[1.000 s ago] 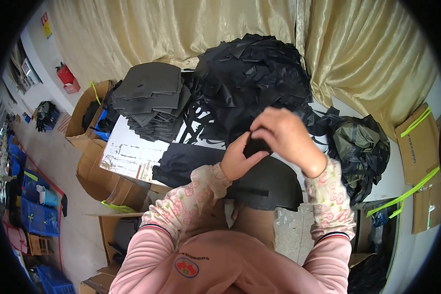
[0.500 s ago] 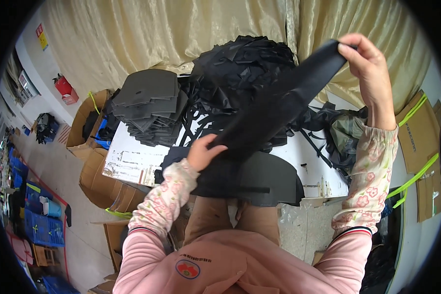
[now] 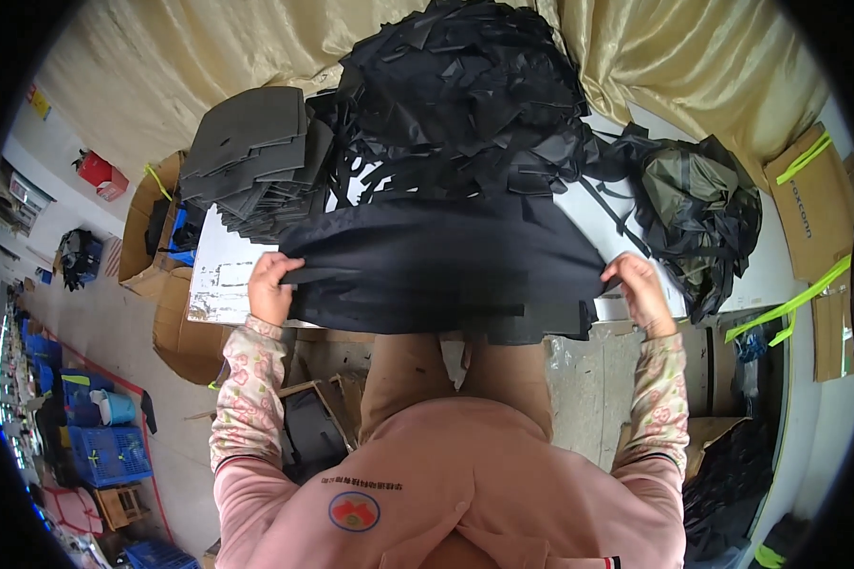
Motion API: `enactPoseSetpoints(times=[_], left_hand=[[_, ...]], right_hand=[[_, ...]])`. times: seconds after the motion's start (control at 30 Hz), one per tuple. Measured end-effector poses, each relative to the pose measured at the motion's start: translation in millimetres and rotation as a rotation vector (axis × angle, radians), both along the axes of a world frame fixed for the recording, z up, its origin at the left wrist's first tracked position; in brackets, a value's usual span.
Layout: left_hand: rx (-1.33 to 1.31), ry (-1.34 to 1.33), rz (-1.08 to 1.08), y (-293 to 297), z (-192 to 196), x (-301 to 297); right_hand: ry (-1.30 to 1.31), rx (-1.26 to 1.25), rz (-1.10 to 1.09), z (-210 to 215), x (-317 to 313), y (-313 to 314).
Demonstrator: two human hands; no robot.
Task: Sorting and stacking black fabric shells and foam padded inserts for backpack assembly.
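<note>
A wide piece of black fabric (image 3: 446, 261) is stretched flat between both hands over the white tabletop (image 3: 220, 261). My left hand (image 3: 271, 287) grips its left end, and my right hand (image 3: 639, 287) grips its right end. Under it lies a stack of similar black cut pieces (image 3: 541, 321) at the table's near edge. Behind the fabric rises a big heap of black fabric cuttings (image 3: 465, 95). A pile of dark grey cut panels (image 3: 247, 152) sits at the back left.
A crumpled dark olive bag (image 3: 697, 204) lies on the table at the right. Cardboard boxes (image 3: 157, 237) stand left of the table, flat cardboard with yellow straps (image 3: 807, 218) at the right. Blue crates (image 3: 104, 446) are on the floor at left. A beige curtain (image 3: 256, 47) hangs behind.
The hands were together on a small black piece, then my right hand raised the fabric high to the right. Now both hands have lowered it and spread it wide over the table.
</note>
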State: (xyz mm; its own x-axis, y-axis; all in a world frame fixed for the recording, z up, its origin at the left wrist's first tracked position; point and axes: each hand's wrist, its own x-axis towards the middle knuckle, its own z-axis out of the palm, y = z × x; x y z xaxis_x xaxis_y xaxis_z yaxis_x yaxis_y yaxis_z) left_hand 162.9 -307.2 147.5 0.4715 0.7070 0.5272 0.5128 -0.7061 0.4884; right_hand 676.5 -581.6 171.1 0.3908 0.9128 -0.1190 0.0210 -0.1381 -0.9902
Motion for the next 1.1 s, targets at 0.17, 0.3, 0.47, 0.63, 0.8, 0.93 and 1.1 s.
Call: enactPoseSetpoints(times=[0.17,0.3,0.47,0.63,0.8,0.93,1.1], left_hand=[[-0.114,0.178,-0.052,-10,-59,12],[-0.185,0.277,-0.107,-15,-65,13],[-0.255,0.269,-0.280,-12,-51,17],[-0.898,0.205,-0.290,19,-51,-5],[-0.787,0.264,-0.181,52,-54,-59],[-0.433,0.410,-0.160,40,-36,-51],[-0.276,0.510,-0.227,-22,-30,-9]], right_hand=[[-0.115,-0.050,0.001,-69,-10,-25],[-0.521,-0.420,-0.052,-52,-25,-20],[-1.149,0.167,0.277,-18,-109,16],[-1.201,0.026,0.633,-44,-133,15],[-1.229,-0.057,0.688,-45,-135,17],[-1.219,-0.079,0.705,-43,-134,17],[-1.201,-0.081,0.685,-46,-137,18]])
